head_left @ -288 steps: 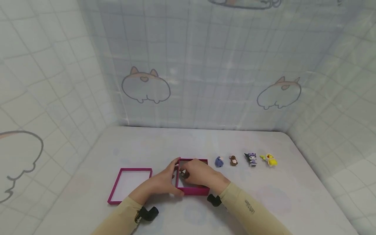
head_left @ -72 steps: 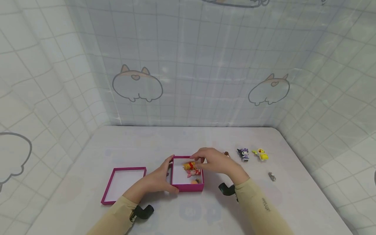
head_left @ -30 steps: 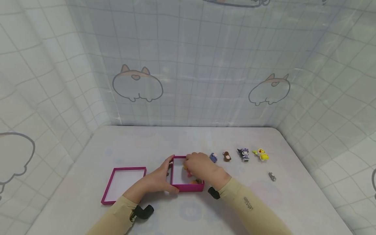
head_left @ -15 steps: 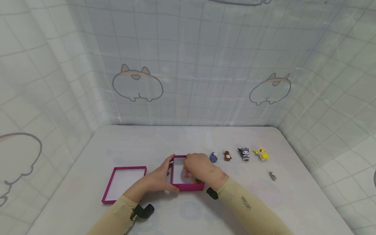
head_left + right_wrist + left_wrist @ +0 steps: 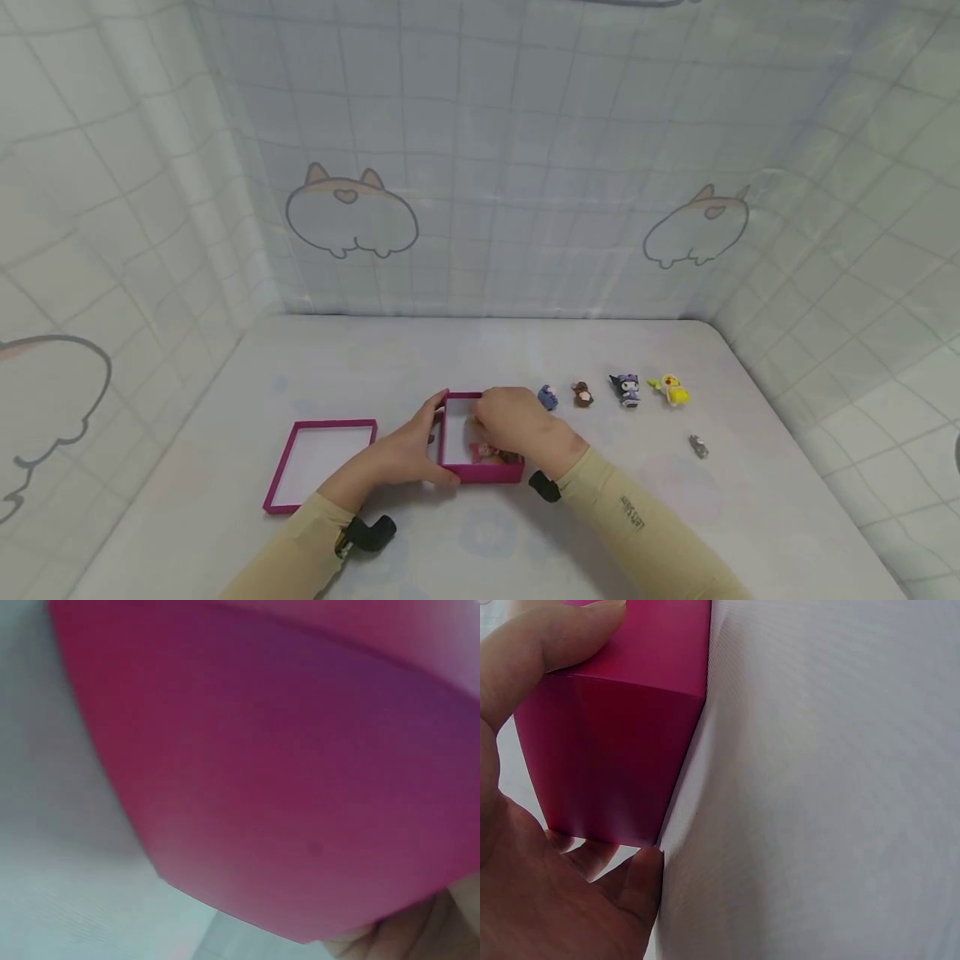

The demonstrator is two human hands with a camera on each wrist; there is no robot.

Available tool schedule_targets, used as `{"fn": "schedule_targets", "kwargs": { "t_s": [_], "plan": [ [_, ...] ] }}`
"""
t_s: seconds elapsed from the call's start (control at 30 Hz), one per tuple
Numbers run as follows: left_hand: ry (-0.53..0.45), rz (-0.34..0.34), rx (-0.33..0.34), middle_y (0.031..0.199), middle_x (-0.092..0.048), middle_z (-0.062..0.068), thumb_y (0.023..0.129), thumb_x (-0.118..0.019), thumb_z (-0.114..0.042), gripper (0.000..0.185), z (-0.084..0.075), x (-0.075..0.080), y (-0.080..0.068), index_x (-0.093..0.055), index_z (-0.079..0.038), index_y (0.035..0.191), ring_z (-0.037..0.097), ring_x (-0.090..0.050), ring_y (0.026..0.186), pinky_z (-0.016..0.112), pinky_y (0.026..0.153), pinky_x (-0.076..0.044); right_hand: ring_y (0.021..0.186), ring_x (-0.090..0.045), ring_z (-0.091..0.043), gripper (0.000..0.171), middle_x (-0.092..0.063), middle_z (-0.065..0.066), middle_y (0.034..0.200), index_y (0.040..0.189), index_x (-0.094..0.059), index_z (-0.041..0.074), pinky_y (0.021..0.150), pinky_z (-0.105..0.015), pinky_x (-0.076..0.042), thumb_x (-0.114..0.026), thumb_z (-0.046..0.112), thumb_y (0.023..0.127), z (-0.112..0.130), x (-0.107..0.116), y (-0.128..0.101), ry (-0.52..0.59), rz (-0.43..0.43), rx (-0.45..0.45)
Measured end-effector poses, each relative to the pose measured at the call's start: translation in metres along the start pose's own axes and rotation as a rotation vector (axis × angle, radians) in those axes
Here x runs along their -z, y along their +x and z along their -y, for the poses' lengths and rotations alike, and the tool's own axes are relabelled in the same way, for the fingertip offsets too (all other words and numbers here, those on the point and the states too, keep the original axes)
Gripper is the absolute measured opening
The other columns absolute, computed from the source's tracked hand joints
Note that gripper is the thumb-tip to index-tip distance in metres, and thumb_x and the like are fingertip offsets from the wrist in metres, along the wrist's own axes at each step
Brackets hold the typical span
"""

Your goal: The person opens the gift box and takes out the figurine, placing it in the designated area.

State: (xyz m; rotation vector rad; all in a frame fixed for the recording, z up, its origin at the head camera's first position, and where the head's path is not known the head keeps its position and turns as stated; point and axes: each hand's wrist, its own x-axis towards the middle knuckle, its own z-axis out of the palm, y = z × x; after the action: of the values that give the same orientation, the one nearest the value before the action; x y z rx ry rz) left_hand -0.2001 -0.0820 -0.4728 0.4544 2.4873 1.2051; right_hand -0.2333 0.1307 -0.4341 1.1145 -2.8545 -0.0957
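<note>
Looking down from the head camera, the left hand (image 5: 405, 454) grips the left wall of the open pink box (image 5: 480, 475), thumb at the near corner and fingers curled round the far one. The right hand (image 5: 517, 421) reaches into the box over the small figures (image 5: 487, 451) inside; whether its fingers pinch one cannot be told, as the back of the hand hides them. The pink lid (image 5: 277, 479) lies apart to the left on the white table (image 5: 465, 350). To the right stand, in a row, a blue figure (image 5: 547, 397), a brown figure (image 5: 582, 393), a purple figure (image 5: 626, 389) and a yellow figure (image 5: 674, 389), with a small grey piece (image 5: 699, 447) nearer.

In the left wrist view, the thumb (image 5: 536, 645) presses on the box's wall and a fingertip (image 5: 641, 881) braces its lower corner.

In the right wrist view, the pink wall (image 5: 285, 787) fills the frame, blurred; only a sliver of hand shows.

The likely risk: the crowded figures could tip or spill if the reaching hand knocks them, or the light box could slide if the left hand's grip eases.
</note>
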Motion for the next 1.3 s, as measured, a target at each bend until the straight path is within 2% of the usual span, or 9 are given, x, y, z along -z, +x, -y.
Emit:
{"fn": "schedule_targets", "kwargs": {
  "t_s": [0.13, 0.23, 0.4, 0.5, 0.6, 0.7, 1.0, 1.13, 1.3],
  "plan": [
    [-0.001, -0.004, 0.000, 0.159, -0.022, 0.007, 0.059, -0.094, -0.044, 0.135, -0.001, 0.000, 0.000, -0.005, -0.021, 0.158, 0.029, -0.034, 0.140, 0.048, 0.111, -0.034, 0.065, -0.050, -0.008, 0.015, -0.058, 0.007, 0.074, 0.087, -0.071, 0.018, 0.058, -0.026, -0.050, -0.075, 0.032, 0.089, -0.002, 0.007, 0.000, 0.054, 0.080, 0.041],
    [0.004, -0.009, -0.001, 0.159, -0.022, 0.008, 0.059, -0.094, -0.044, 0.134, -0.001, -0.001, 0.000, -0.006, -0.019, 0.157, 0.030, -0.035, 0.140, 0.049, 0.111, -0.034, 0.067, -0.050, -0.008, 0.020, -0.054, 0.009, 0.072, 0.086, -0.069, 0.019, 0.058, -0.026, -0.048, -0.081, 0.035, 0.083, -0.001, 0.011, 0.000, 0.066, 0.130, 0.070],
    [-0.001, -0.007, 0.008, 0.159, -0.022, 0.007, 0.059, -0.094, -0.044, 0.135, -0.001, -0.001, -0.001, -0.006, -0.020, 0.158, 0.030, -0.034, 0.140, 0.049, 0.111, -0.035, 0.068, -0.049, -0.010, 0.015, -0.054, 0.008, 0.071, 0.085, -0.069, 0.020, 0.058, -0.025, -0.045, -0.079, 0.030, 0.085, 0.000, 0.014, 0.001, 0.061, 0.178, 0.076],
    [-0.003, -0.004, 0.011, 0.159, -0.021, 0.006, 0.059, -0.094, -0.044, 0.134, -0.002, -0.001, -0.001, -0.006, -0.020, 0.158, 0.029, -0.034, 0.141, 0.048, 0.111, -0.034, 0.069, -0.050, -0.010, 0.004, -0.059, 0.006, 0.076, 0.088, -0.072, 0.020, 0.059, -0.025, -0.046, -0.076, 0.019, 0.088, 0.001, 0.016, 0.002, 0.030, 0.182, 0.079],
    [0.005, -0.005, 0.004, 0.159, -0.021, 0.007, 0.059, -0.094, -0.044, 0.134, -0.001, -0.001, -0.001, -0.006, -0.020, 0.158, 0.029, -0.034, 0.140, 0.048, 0.111, -0.034, 0.071, -0.051, -0.010, 0.013, -0.063, 0.005, 0.081, 0.093, -0.075, 0.020, 0.061, -0.024, -0.048, -0.074, 0.009, 0.087, 0.002, 0.017, 0.003, -0.019, 0.178, 0.082],
    [0.006, -0.008, -0.002, 0.159, -0.022, 0.007, 0.060, -0.093, -0.043, 0.133, -0.001, -0.001, 0.000, -0.006, -0.020, 0.157, 0.030, -0.035, 0.140, 0.048, 0.111, -0.035, 0.070, -0.051, -0.010, 0.015, -0.064, 0.005, 0.081, 0.096, -0.075, 0.020, 0.062, -0.024, -0.049, -0.074, 0.008, 0.088, 0.002, 0.017, 0.003, -0.051, 0.184, 0.076],
    [0.002, -0.009, 0.000, 0.160, -0.021, 0.007, 0.060, -0.093, -0.043, 0.133, 0.001, -0.001, 0.000, -0.006, -0.022, 0.157, 0.032, -0.039, 0.137, 0.049, 0.110, -0.036, 0.064, -0.051, -0.009, 0.008, -0.065, 0.004, 0.077, 0.091, -0.072, 0.018, 0.059, -0.026, -0.051, -0.072, 0.010, 0.090, 0.001, 0.010, 0.006, -0.093, 0.152, 0.070],
    [0.013, -0.009, 0.008, 0.160, -0.020, 0.006, 0.059, -0.093, -0.045, 0.134, 0.000, -0.001, 0.000, -0.005, -0.022, 0.158, 0.030, -0.037, 0.139, 0.050, 0.110, -0.035, 0.065, -0.052, -0.009, 0.007, -0.066, 0.004, 0.079, 0.094, -0.069, 0.018, 0.060, -0.027, -0.052, -0.071, 0.012, 0.091, 0.000, 0.007, 0.006, -0.065, 0.154, 0.069],
    [0.014, -0.007, 0.013, 0.161, -0.019, 0.005, 0.059, -0.093, -0.046, 0.135, 0.000, -0.002, -0.001, -0.005, -0.022, 0.158, 0.029, -0.033, 0.141, 0.052, 0.110, -0.035, 0.077, -0.057, -0.008, 0.023, -0.066, 0.006, 0.090, 0.109, -0.068, 0.020, 0.073, -0.028, -0.055, -0.076, 0.018, 0.088, -0.006, 0.005, 0.004, 0.072, 0.148, 0.072]
  ]
}}
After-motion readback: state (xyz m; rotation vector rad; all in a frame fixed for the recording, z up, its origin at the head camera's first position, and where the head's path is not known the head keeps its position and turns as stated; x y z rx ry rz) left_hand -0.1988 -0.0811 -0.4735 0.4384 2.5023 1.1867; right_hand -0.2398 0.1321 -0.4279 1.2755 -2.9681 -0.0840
